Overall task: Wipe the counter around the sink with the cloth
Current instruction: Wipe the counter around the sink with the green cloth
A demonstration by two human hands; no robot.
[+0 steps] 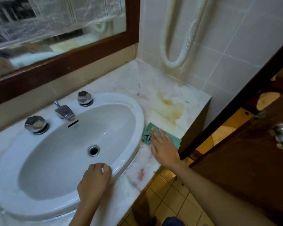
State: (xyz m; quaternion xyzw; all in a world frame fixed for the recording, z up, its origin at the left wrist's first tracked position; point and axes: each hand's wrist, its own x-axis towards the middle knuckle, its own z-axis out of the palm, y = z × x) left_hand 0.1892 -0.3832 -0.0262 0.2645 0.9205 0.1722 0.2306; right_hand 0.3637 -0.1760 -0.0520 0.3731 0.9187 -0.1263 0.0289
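Right hand (pixel 164 146) is down flat on the green cloth (pixel 160 136), fingers spread and pressing, not gripping; the palm pins the cloth to the marble counter (pixel 153 88). The cloth sits bunched just beside the white oval sink (pixel 137 111), at about three o'clock from the drain (pixel 93 150), close to the counter's front-right corner. Part of it hangs near the counter's edge.

Left hand (pixel 95 181) is braced on the sink's front rim, around five o'clock from the drain, fingers curled loosely over the lip and holding nothing else. A steadying hand, by the look of it.

So we're mid-wipe on the right-hand stretch of counter. The work ahead looks plain: a yellow-brown stain (pixel 173 106) spreads across the marble at roughly one o'clock from the cloth, untouched by it, and faint reddish smears (pixel 141 173) mark the front strip at about seven o'clock from the cloth.

I'd say the next move calls for pushing the cloth away toward the tiled wall (pixel 227 38), straight over that stain, with firm downward pressure. It looks set in, so one light pass may not lift it. The palm needs to stay flat so the bunched cloth doesn't roll out from under. Behind the chrome faucet (pixel 64 111) and its two knobs, the narrow back strip has yet to be reached.
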